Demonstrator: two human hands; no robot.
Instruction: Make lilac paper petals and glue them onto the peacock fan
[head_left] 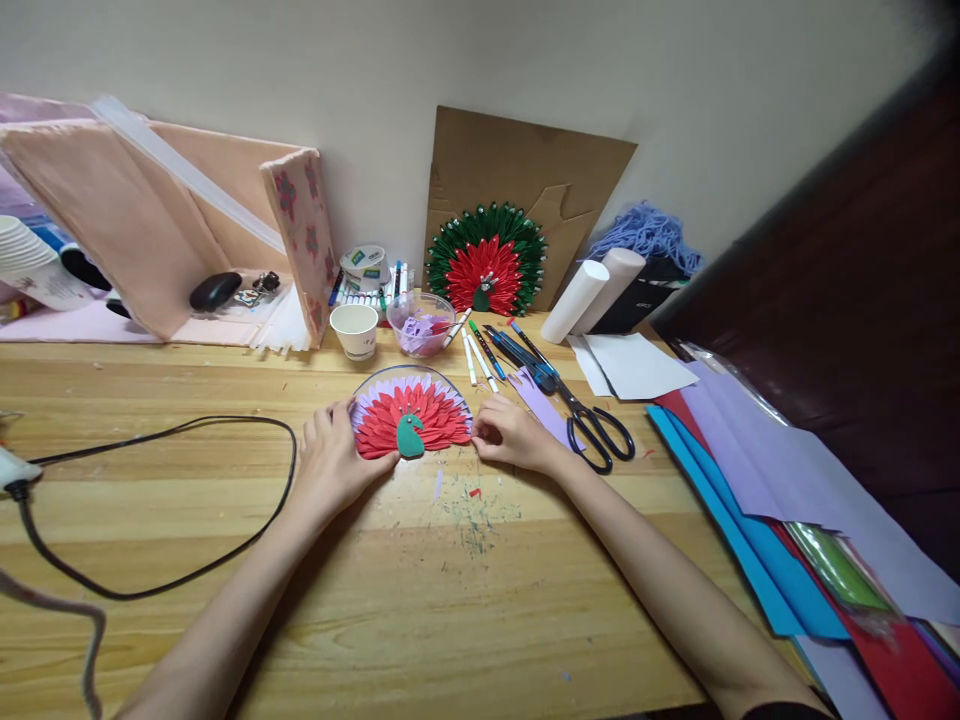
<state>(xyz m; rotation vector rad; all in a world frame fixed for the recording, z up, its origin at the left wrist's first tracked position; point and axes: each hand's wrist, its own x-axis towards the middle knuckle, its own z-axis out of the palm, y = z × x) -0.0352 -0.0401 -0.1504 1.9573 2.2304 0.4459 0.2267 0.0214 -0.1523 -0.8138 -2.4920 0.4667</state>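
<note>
A paper peacock (409, 408) lies flat on the wooden table, its green body set before red petals and an outer row of light purple ones. A dark curved outline edges its far side. My left hand (330, 455) grips its left side, thumb along the near edge and fingers at the rim. At the right edge, my right hand (514, 435) is closed in a pinch, the fingertips touching or very near the petals. Whatever is between those fingertips is too small to make out. Black-handled scissors (600, 435) and a cut purple strip (541, 402) lie beside my right hand.
Behind stand a paper cup (354, 332), a clear bowl (420, 340) of purple scraps, markers (480, 360) and a blue cutter (517, 355). A green-and-red peacock (487, 265) leans on cardboard (517, 160). Coloured sheets (750, 520) lie right; a black cable (289, 470) loops left.
</note>
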